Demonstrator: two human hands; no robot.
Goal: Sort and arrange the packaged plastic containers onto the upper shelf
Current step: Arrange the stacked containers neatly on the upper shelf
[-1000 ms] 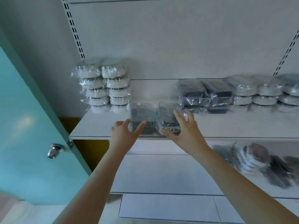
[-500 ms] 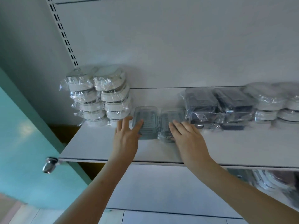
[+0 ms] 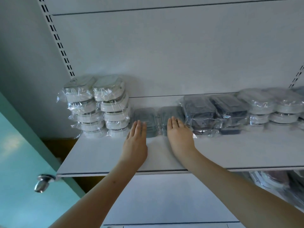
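Two grey wrapped containers lie side by side on the white upper shelf (image 3: 102, 160), between the stacks. My left hand (image 3: 136, 139) lies flat with straight fingers touching the front of the left grey container (image 3: 145, 115). My right hand (image 3: 180, 134) lies flat the same way, its fingertips on the right grey container (image 3: 171, 112). Two tall stacks of white wrapped containers (image 3: 98, 106) stand at the left. Dark wrapped containers (image 3: 213, 111) sit right of my right hand, with low white round ones (image 3: 271, 106) beyond them.
A teal door (image 3: 19, 162) with a metal knob (image 3: 42, 184) stands close to the shelf's left front corner. More wrapped goods (image 3: 278, 180) lie on the lower shelf at the right. Slotted uprights run up the white back panel.
Both hands have pushed the two grey containers from the shelf's front edge back toward the rear panel. The fingers have flattened out. The view has tilted upward.
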